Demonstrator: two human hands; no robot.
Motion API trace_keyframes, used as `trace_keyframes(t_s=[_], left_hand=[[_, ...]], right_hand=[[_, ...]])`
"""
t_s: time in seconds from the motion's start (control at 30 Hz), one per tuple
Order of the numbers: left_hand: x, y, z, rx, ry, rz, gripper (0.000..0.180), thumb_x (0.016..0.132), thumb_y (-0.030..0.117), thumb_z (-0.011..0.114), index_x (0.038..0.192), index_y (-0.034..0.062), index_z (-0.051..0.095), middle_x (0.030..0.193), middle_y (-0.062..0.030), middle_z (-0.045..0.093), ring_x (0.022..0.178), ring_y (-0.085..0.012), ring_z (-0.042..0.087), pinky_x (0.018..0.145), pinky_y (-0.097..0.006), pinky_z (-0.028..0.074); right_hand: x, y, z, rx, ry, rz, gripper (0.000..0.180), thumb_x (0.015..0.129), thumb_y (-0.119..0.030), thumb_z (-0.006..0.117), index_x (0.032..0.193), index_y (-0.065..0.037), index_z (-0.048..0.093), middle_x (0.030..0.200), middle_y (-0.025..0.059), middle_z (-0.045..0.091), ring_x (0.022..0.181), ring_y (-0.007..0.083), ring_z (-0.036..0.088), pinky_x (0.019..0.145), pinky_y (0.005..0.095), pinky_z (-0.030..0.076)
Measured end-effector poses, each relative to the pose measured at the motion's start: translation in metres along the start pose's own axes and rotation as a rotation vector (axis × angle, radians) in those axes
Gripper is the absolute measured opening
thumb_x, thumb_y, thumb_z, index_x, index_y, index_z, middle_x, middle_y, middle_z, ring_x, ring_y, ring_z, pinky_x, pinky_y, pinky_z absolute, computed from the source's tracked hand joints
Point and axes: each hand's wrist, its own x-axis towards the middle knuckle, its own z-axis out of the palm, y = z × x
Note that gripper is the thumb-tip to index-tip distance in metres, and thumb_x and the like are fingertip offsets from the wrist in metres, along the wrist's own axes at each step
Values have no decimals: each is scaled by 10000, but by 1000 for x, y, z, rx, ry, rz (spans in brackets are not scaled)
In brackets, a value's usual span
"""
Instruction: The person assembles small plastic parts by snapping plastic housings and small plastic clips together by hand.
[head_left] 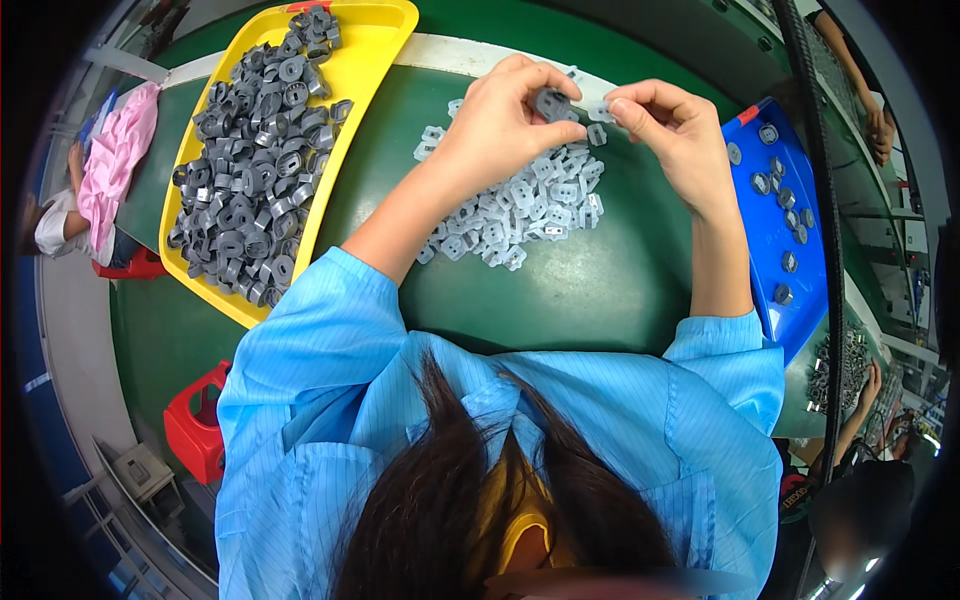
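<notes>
Between the thumb and fingers of my left hand [500, 118] is a dark grey round plastic part [552, 104]. My right hand [678, 135] pinches a small translucent plastic piece [600, 111] close beside it; whether the two parts touch, I cannot tell. Under and below my hands, a loose pile of similar whitish translucent pieces [540, 205] covers part of the green tabletop [490, 310].
To the left, a yellow tray [368, 45] holds a heap of grey ring-shaped parts [255, 170]. A blue tray [765, 235] at the right has several round parts in it. Red stools [195, 425] stand at the left, and other people sit nearby on both sides.
</notes>
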Motion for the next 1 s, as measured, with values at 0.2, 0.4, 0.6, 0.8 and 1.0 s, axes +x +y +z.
trace_keyframes(t_s=[0.2,0.4,0.6,0.8,1.0], left_hand=[[-6,32,3,84,-94,-18,407,725,42,718,1080,3,524,871,-118,642,742,-182,644,672,-302,525],[-5,19,6,-127,-52,-21,326,760,17,700,1050,-32,561,904,-88,643,822,-131,644,746,-270,547],[-6,18,6,-358,-98,-139,346,771,-6,671,1100,-28,564,988,-82,617,873,-126,633,797,-260,527],[-6,15,12,-376,-6,-92,333,762,-13,658,1083,-13,570,1059,-85,555,877,-150,638,803,-280,535],[-11,23,21,-77,65,131,327,743,22,710,1045,19,585,1102,-97,485,809,-178,650,718,-289,562]], right_hand=[[-2,-6,16,-382,115,-518,113,809,-104,687,880,-18,669,812,34,633,743,155,566,648,264,450],[-2,-4,8,-587,102,-522,111,797,-128,693,839,-29,671,779,42,638,754,189,557,642,295,448],[-6,-7,11,-323,94,-278,118,790,-131,707,825,-20,691,767,16,615,697,121,518,638,249,427],[-2,2,15,39,120,-49,266,806,-159,728,1010,-2,661,874,42,651,795,93,592,682,227,486],[1,13,6,117,-27,51,161,861,-119,664,941,21,668,782,42,655,679,76,594,625,205,489]])
